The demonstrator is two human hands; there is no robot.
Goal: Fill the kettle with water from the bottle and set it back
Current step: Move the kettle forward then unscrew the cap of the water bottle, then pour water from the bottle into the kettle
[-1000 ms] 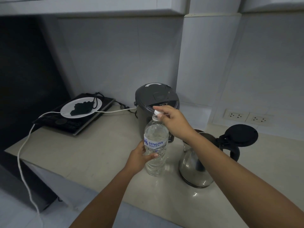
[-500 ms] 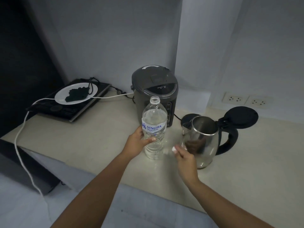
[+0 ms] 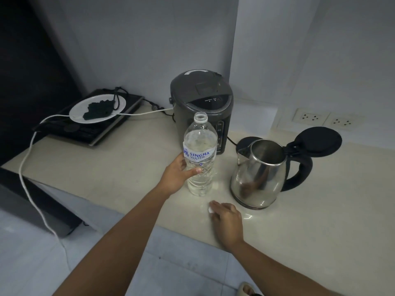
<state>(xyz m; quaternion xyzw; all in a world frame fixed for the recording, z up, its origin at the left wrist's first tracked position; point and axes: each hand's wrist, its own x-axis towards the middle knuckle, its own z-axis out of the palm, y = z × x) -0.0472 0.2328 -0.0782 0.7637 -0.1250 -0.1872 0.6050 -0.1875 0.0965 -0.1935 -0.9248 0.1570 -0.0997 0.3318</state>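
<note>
Location: a domestic kitchen corner. A pale stone-look worktop point(image 3: 119, 167) carries a dark grey electric thermo pot point(image 3: 202, 103) against the plain wall. Left of the thermo pot sits a black flat induction hob point(image 3: 85, 129) bearing a white round plate point(image 3: 79, 110). Right of the thermo pot stands a stainless steel kettle point(image 3: 260, 174) with its black lid open. Further right, two white wall sockets point(image 3: 324, 119) are mounted.

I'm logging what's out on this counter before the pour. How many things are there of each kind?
Water heaters: 2, the steel kettle and the grey hot-water pot
Bottles: 1, the water bottle, uncapped
Bottle caps: 1, the white cap under the right hand
Cooktops: 1, the black cooktop
Plates: 1, the white plate
Total: 6
</note>
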